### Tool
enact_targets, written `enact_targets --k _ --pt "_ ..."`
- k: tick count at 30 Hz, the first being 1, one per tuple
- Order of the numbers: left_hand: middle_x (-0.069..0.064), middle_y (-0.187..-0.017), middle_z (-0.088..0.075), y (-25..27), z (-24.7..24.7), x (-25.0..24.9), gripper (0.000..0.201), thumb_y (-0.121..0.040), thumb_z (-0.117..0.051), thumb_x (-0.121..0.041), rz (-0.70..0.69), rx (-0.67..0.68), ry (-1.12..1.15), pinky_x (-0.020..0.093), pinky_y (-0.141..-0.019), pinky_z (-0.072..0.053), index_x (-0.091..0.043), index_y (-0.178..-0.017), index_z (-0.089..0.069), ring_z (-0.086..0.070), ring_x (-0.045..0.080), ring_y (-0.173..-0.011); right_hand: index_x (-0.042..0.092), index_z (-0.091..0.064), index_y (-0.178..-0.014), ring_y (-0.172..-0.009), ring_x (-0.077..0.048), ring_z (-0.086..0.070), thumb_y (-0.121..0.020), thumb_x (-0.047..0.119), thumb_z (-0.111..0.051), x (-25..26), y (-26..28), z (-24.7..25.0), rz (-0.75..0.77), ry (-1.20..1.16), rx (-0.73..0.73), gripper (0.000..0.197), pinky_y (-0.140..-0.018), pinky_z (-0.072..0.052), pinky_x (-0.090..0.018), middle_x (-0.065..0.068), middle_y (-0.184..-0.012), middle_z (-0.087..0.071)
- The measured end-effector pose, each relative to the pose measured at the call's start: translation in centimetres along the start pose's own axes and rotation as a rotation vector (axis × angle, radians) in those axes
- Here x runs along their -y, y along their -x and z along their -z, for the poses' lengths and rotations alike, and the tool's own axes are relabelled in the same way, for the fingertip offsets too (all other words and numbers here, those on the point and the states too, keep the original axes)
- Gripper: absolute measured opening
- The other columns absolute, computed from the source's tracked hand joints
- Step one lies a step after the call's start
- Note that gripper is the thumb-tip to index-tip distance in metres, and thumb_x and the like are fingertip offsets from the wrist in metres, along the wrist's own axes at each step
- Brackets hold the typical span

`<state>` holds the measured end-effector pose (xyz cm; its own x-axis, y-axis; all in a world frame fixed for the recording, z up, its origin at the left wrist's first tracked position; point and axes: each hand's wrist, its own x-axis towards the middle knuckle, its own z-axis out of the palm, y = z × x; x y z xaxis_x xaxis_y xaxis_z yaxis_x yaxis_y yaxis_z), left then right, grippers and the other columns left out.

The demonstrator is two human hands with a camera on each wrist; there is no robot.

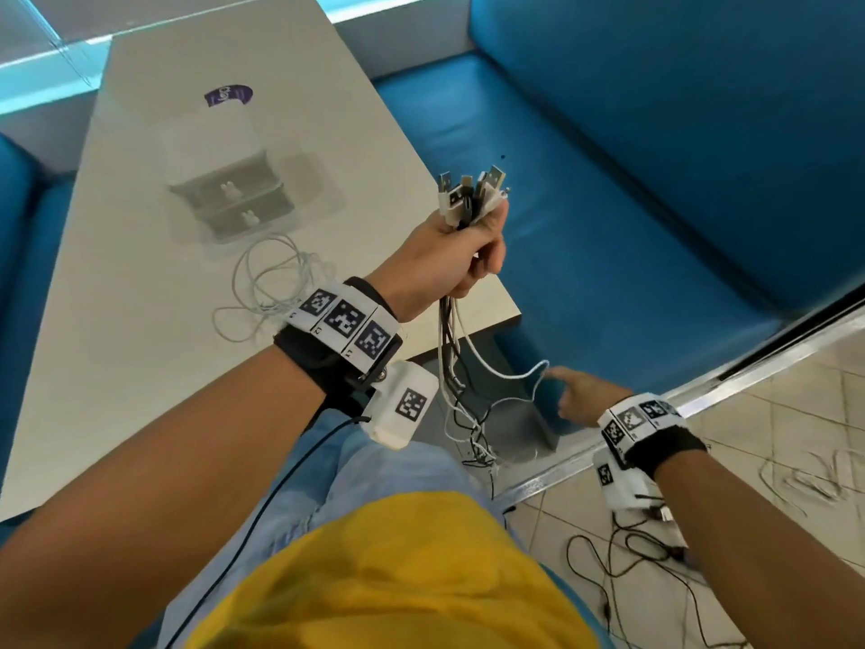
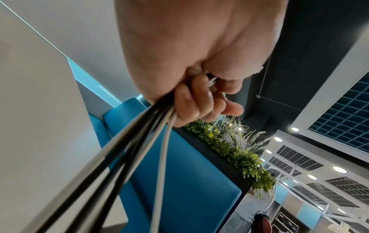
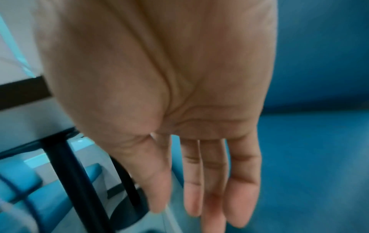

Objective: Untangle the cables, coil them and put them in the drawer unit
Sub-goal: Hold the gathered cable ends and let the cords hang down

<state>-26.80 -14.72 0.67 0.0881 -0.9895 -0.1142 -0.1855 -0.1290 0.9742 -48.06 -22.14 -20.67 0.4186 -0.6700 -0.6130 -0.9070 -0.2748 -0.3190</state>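
Several white and black USB cables [image 1: 451, 339] bunched in my left grip [image 1: 449, 260], plugs up; right grip [image 1: 578, 398] open, empty. I'd comb strands downward singly, no yanking.

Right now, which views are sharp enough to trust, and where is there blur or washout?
Head view: left hand and cable bundle are sharp; the drawer unit on the table looks pale and washed out. Left wrist view: fingers are clear, the nearest cable lengths smear. Right wrist view: right hand and background are soft with motion blur.
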Motion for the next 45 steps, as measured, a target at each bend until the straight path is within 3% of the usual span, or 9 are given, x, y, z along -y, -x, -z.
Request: enact_targets --k 3,7,10,15,19,27,34,39,45 --pt "0.007 -0.056 -0.033 0.0 -0.8 0.6 0.053 -0.1 -0.039 -0.044 -0.015 0.042 -0.042 0.025 -0.048 -0.024 -0.018 -0.054 -0.035 -0.027 0.015 -0.048 0.03 -0.054 -0.131 -0.117 -0.028 -0.056 -0.093 0.009 -0.045 1.1 0.6 4.2 0.042 -0.059 -0.162 0.044 -0.099 -0.043 -0.032 -0.005 -0.133 -0.056" --pt "-0.002 -0.051 -0.029 0.0 -1.7 1.4 0.044 -0.102 -0.039 -0.039 0.031 0.075 -0.049 0.035 -0.059 -0.037 -0.019 -0.063 -0.036 -0.033 0.016 -0.048 0.02 -0.063 -0.102 -0.076 -0.014 -0.061 -0.098 0.016 -0.049 6.8 5.0 11.0 0.38 -0.581 -0.363 0.015 -0.068 -0.048 -0.025 -0.002 -0.087 -0.064" --pt "-0.006 -0.054 -0.025 -0.1 -2.0 1.4 0.026 -0.101 -0.045 -0.024 0.064 0.087 -0.011 0.031 -0.052 -0.033 -0.016 -0.077 -0.043 -0.025 0.012 -0.048 0.014 -0.065 -0.105 -0.083 -0.005 -0.062 -0.101 0.032 -0.044 12.1 9.3 14.5 0.61 -0.8 -0.408 0.028 -0.069 -0.049 -0.018 0.003 -0.092 -0.065" --pt "-0.003 -0.053 -0.035 0.3 -1.4 1.3 0.035 -0.095 -0.039 0.0 0.091 0.101 -0.08 0.032 -0.051 -0.017 -0.016 -0.064 -0.04 -0.023 0.013 -0.048 0.012 -0.068 -0.101 -0.088 -0.013 -0.065 -0.099 0.046 -0.041 18.1 11.5 16.0 0.747 -0.533 -0.397 0.043 -0.072 -0.054 -0.026 0.0 -0.094 -0.069" --pt "-0.005 -0.059 -0.051 1.0 0.3 0.9 0.033 -0.098 -0.039 -0.005 0.046 -0.061 -0.228 0.022 -0.052 -0.038 -0.019 -0.07 -0.049 -0.046 0.002 -0.044 0.017 -0.07 -0.079 -0.071 -0.02 -0.068 -0.095 0.057 -0.04 20.5 11.4 15.3 0.658 -0.328 -0.368 0.053 -0.035 -0.046 -0.029 0.003 -0.089 -0.071" --pt "-0.01 -0.057 -0.041 1.5 0.9 -0.6 0.041 -0.094 -0.037 0.005 -0.126 -0.04 -0.474 0.006 -0.042 -0.031 -0.022 -0.064 -0.042 -0.045 -0.011 -0.043 0.017 -0.075 -0.078 -0.076 -0.004 -0.066 -0.097 0.057 -0.033 22.3 11.2 15.8 0.621 -0.48 -0.366 0.061 -0.07 -0.051 -0.025 0.007 -0.079 -0.072" --pt "-0.011 -0.072 -0.043 1.2 1.2 -0.4 0.017 -0.097 -0.043 0.002 -0.067 -0.062 -0.398 0.005 -0.052 -0.038 -0.014 -0.089 -0.043 -0.044 -0.004 -0.059 0.004 -0.067 -0.078 -0.088 -0.019 -0.068 -0.096 0.055 -0.04 21.1 10.5 15.7 0.609 -0.198 -0.447 0.06 -0.08 -0.054 -0.036 -0.005 -0.098 -0.074" --pt "-0.004 -0.06 -0.041 0.5 0.6 -1.3 0.038 -0.093 -0.039 0.005 -0.099 -0.149 -0.515 0.006 -0.04 -0.032 -0.017 -0.062 -0.04 -0.047 -0.01 -0.043 0.015 -0.061 -0.063 -0.068 -0.022 -0.07 -0.099 0.053 -0.033 20.9 10.3 15.7 0.6 -0.266 -0.48 0.059 -0.068 -0.058 -0.037 -0.003 -0.101 -0.073" --pt "-0.015 -0.04 -0.042 0.4 0.7 -1.2 0.033 -0.093 -0.047 -0.002 -0.07 -0.115 -0.135 0.02 -0.044 -0.025 -0.02 -0.066 -0.043 -0.035 0.0 -0.034 0.036 -0.065 -0.115 -0.102 -0.001 -0.062 -0.097 0.06 -0.021 19.7 10.0 15.3 0.638 -0.869 -0.401 0.053 -0.089 -0.051 -0.024 0.0 -0.117 -0.067"
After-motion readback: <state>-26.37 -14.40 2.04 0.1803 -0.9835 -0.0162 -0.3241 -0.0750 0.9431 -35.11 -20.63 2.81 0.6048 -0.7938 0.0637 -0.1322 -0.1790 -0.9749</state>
